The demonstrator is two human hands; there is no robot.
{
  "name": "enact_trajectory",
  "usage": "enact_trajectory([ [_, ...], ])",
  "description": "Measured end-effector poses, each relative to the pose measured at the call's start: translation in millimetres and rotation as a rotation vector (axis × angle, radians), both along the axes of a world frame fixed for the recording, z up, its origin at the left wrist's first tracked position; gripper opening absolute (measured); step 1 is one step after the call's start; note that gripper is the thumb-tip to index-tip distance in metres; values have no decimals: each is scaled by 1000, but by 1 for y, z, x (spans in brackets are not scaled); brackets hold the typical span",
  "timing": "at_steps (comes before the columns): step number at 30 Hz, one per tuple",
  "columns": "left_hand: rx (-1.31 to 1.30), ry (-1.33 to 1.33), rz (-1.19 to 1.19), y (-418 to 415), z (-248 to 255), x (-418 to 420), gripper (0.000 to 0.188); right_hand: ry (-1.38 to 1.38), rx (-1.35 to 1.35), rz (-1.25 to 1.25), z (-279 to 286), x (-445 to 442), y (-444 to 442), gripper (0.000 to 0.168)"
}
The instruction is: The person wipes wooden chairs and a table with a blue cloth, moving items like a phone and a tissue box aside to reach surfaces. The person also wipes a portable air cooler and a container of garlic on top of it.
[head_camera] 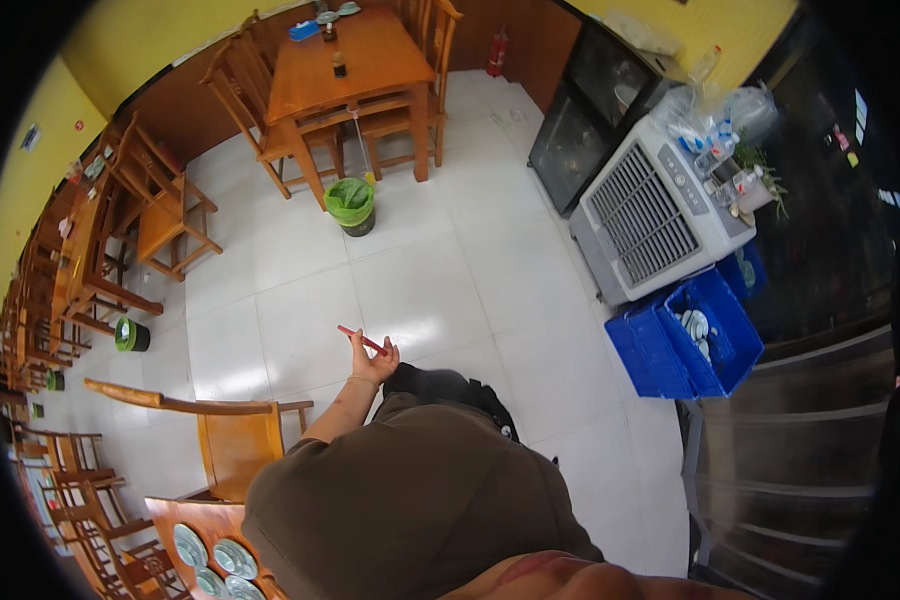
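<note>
My left hand [375,363] is held out low in front of my body, closed around a slim red object [362,341], perhaps a pen or a phone seen edge-on. Tiled floor lies beneath it. My right hand is out of view. Beyond the left hand a black bin with a green liner [349,204] stands by the leg of a wooden table [352,45]. That table carries a blue tissue box [304,30], small bottles and some dishes.
An air cooler [649,210] with bottles and bags on it stands at right, beside blue crates [682,337] holding dishes. A wooden chair [240,442] and a table with stacked dishes [232,559] are close at lower left. More tables and chairs line the left wall.
</note>
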State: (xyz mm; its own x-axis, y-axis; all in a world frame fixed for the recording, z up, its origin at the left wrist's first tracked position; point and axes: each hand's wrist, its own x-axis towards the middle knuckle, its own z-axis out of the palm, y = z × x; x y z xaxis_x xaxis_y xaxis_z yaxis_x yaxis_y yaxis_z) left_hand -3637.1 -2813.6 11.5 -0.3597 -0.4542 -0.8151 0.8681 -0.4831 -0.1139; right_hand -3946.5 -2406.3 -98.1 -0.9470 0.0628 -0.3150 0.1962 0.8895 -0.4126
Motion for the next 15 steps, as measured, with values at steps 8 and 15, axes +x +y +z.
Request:
enact_trajectory([
  [8,1,25,42,-57,31,-56,74,-73,-27,-58,1,-73,-75,35],
  [15,159,202,147,-146,33,-132,71,-297,-159,-238,-28,-175,-134,37],
])
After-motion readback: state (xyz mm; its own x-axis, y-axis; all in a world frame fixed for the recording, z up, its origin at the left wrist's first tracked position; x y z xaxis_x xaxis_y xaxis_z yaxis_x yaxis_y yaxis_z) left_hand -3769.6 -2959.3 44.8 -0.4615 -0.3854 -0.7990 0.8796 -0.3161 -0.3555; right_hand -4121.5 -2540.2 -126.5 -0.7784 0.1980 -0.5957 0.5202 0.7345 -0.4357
